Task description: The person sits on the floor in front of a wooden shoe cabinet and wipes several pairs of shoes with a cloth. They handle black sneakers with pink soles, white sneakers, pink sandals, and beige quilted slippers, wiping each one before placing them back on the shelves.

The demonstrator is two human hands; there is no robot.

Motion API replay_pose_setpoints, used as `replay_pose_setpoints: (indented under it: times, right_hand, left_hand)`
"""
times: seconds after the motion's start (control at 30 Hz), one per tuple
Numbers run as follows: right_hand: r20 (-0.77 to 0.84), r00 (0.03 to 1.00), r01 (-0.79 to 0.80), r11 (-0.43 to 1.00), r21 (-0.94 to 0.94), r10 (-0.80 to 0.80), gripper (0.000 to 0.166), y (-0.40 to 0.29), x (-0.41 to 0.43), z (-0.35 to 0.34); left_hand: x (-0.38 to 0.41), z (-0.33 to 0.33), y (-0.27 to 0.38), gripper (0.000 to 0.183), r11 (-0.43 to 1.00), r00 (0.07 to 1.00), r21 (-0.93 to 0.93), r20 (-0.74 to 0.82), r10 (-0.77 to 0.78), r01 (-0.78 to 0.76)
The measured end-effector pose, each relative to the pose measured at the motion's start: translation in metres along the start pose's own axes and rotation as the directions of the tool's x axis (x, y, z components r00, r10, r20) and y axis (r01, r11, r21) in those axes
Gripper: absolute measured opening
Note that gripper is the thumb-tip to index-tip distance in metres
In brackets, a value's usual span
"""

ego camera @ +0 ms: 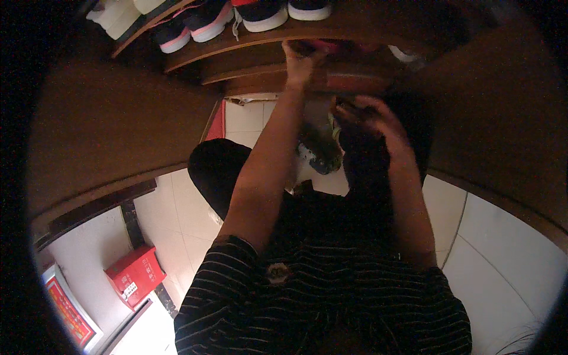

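Note:
My left hand reaches into a lower compartment of a brown wooden shoe rack. Its thumb and fingers are apart around something dark, beside a dim pink item; whether it grips anything is too dark to tell. Lower and to the right, my right hand curls around a small dark object, blurred and shaded. Between my knees, a mottled dark green and white thing lies low over the tiled floor, partly covered by my left forearm.
Black shoes with pink-and-white soles and dark white-soled shoes line the upper shelf. Pale shoes sit at far left. Brown wooden panels flank me on both sides. A red box bearing writing stands behind me, left.

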State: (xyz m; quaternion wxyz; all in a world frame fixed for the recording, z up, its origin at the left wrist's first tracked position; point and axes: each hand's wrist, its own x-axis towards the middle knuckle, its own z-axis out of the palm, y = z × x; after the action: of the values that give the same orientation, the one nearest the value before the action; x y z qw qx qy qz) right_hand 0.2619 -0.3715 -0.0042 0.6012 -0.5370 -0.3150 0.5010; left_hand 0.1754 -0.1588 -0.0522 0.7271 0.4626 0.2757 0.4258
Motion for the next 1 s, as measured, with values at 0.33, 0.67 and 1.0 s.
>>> replay_pose_setpoints:
  times: [0.33, 0.67, 1.0]
  right_hand:
    - [-0.1, 0.938, -0.003, 0.283, -0.959, -0.331, 0.076, 0.006, 0.146, -0.077]
    - [0.136, 0.837, 0.175, 0.022, -0.984, -0.53, 0.072, 0.017, 0.193, -0.092]
    - [-0.044, 0.999, -0.026, 0.456, -0.89, -0.029, 0.073, 0.002, 0.087, 0.011]
  left_hand:
    - [0.008, -0.018, 0.003, 0.061, 0.7, 0.94, 0.708, -0.169, 0.295, -0.093]
    - [-0.016, -0.051, 0.054, 0.058, 0.952, 0.94, -0.083, -0.152, -0.306, 0.296]
    - [-0.103, -0.085, 0.033, 0.063, 0.97, 0.987, 0.228, -0.152, -0.048, 0.082]
